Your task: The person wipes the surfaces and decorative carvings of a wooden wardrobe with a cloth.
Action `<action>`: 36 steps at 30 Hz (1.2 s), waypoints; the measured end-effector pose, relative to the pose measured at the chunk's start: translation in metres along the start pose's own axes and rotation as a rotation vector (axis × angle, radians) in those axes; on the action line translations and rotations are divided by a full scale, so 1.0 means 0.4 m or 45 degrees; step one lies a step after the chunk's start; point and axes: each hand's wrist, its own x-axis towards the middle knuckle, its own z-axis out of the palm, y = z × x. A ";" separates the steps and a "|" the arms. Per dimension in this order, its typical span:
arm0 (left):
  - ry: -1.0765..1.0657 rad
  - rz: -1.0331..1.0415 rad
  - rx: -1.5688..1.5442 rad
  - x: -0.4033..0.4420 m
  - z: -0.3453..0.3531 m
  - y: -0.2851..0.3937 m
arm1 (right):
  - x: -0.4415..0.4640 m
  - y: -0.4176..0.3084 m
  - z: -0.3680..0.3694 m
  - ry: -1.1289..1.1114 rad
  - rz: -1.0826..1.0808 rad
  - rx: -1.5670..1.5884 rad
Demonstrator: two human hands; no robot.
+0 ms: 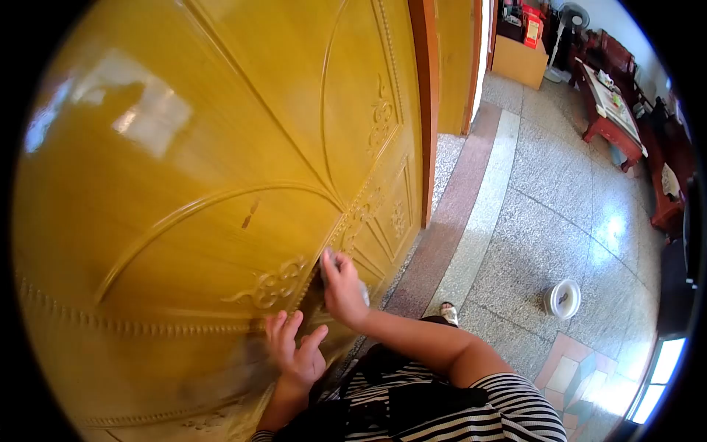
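A large glossy yellow wooden door (pixel 221 162) with carved relief and beaded mouldings fills the left of the head view. My right hand (pixel 345 291) is closed around a pale cloth (pixel 364 292) and presses it to the door's lower carved part, by a beaded moulding. Most of the cloth is hidden behind the fingers. Lower and to the left, my left hand (pixel 300 355) is open with its fingers spread, its fingertips at the door surface. A small brown scuff mark (pixel 250 212) shows on the panel above it.
On the speckled stone floor (pixel 530 221) stands a white bucket (pixel 563 299) with something dark inside. A low red-brown table (pixel 611 110), dark wooden seating, a standing fan (pixel 567 29) and a cardboard box (pixel 519 62) are farther back. My shoe (pixel 448 313) is near the door.
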 end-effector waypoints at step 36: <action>-0.458 -0.949 -1.295 0.349 0.428 0.325 | 0.251 0.283 -0.792 -0.423 0.457 1.744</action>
